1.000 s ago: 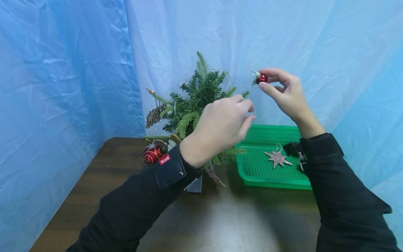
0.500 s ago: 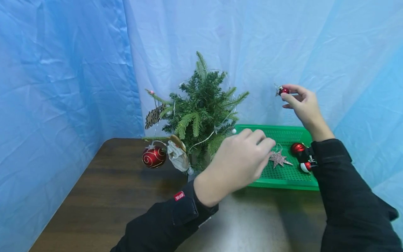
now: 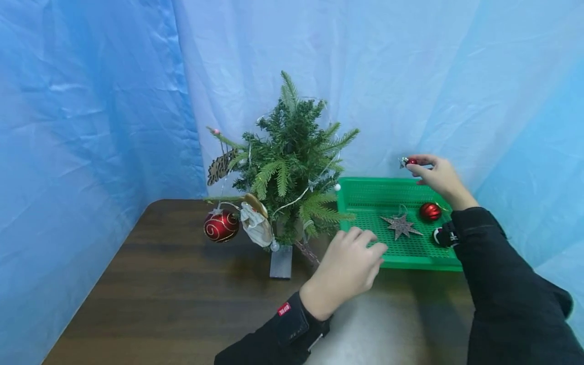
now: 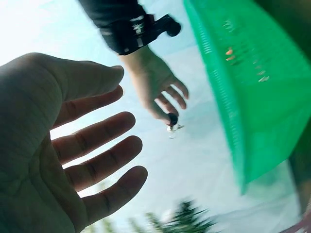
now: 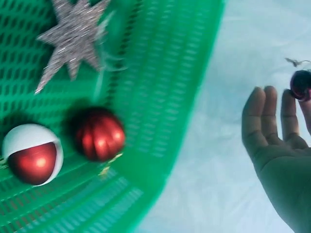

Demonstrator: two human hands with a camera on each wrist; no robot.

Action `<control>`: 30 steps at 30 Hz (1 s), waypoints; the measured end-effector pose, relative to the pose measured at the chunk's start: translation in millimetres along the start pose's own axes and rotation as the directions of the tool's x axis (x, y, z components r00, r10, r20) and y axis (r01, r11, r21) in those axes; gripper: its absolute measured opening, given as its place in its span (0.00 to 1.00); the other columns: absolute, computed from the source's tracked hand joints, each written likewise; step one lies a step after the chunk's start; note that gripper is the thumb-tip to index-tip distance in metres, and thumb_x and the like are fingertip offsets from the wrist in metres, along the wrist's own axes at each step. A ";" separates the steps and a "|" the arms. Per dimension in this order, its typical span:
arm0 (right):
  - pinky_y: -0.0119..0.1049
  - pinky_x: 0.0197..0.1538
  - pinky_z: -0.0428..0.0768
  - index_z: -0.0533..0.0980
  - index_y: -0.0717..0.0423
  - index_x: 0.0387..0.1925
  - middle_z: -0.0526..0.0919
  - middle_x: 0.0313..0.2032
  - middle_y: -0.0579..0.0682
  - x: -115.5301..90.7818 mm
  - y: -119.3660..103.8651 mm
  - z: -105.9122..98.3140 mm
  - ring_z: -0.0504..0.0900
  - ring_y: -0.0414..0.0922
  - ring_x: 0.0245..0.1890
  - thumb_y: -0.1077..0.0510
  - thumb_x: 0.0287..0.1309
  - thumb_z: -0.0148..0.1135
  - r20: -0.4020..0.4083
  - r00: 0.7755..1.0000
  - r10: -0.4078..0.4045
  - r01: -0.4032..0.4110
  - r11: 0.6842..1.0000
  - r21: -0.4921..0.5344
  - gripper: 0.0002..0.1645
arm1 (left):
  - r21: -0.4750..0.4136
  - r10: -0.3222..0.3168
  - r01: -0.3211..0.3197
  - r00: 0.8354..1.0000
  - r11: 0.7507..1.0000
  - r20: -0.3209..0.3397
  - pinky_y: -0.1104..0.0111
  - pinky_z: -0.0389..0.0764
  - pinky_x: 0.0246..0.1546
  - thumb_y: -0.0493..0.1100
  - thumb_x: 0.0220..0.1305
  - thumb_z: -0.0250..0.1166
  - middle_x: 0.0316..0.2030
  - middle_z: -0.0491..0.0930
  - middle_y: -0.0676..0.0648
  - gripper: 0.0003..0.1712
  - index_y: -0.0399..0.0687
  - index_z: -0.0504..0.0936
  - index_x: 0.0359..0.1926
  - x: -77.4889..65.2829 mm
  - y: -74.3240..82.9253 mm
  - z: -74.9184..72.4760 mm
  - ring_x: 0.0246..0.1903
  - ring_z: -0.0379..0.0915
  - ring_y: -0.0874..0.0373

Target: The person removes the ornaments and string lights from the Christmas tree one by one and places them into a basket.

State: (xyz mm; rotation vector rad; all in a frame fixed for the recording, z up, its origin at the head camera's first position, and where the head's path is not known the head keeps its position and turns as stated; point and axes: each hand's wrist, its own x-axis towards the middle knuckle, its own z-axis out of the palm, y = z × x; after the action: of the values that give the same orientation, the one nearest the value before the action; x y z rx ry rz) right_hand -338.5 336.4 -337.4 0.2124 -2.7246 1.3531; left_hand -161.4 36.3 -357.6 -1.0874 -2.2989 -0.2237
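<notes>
My right hand [image 3: 440, 177] pinches a small red bauble [image 3: 411, 161] with a silvery cap between thumb and fingertips, above the back of the green basket [image 3: 388, 263]. In the right wrist view the same bauble [image 5: 301, 85] sits at the fingertips. My left hand [image 3: 349, 266] holds nothing; its fingers are relaxed and spread apart in the left wrist view. It hovers over the table in front of the basket's left end. To its left stands a small Christmas tree [image 3: 292, 152] bearing a large red bauble with gold swirls [image 3: 221, 226] and a brown wooden ornament [image 3: 221, 167].
Inside the basket lie a glittery star [image 3: 401, 226], a ribbed red bauble [image 3: 430, 212] and a red-and-white ball [image 5: 34, 154]. The tree's grey foot [image 3: 280, 262] rests on the wooden table [image 3: 182, 304]. Blue cloth [image 3: 388, 76] hangs behind.
The left hand has moved away from in front of the tree, rightward and toward the table's near side. The right hand has moved right, then down toward the basket, still holding the small bauble.
</notes>
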 end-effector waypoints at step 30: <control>0.44 0.32 0.74 0.60 0.79 0.68 0.73 0.24 0.52 -7.3 66.9 13.8 0.71 0.46 0.23 0.59 0.73 0.54 0.302 0.868 0.394 -0.310 0.905 -0.292 0.33 | 0.036 -0.163 0.161 0.986 0.986 0.034 0.65 0.80 0.49 0.43 0.58 0.76 0.50 0.82 0.51 0.17 0.57 0.88 0.50 -25.6 7.9 65.5 0.51 0.75 0.55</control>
State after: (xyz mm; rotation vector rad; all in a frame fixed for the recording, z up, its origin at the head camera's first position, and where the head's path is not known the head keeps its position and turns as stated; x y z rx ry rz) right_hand -342.6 366.0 -399.2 -0.0815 -3.3345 1.1332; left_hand -171.0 49.6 -426.5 -0.8956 -2.4174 -0.2300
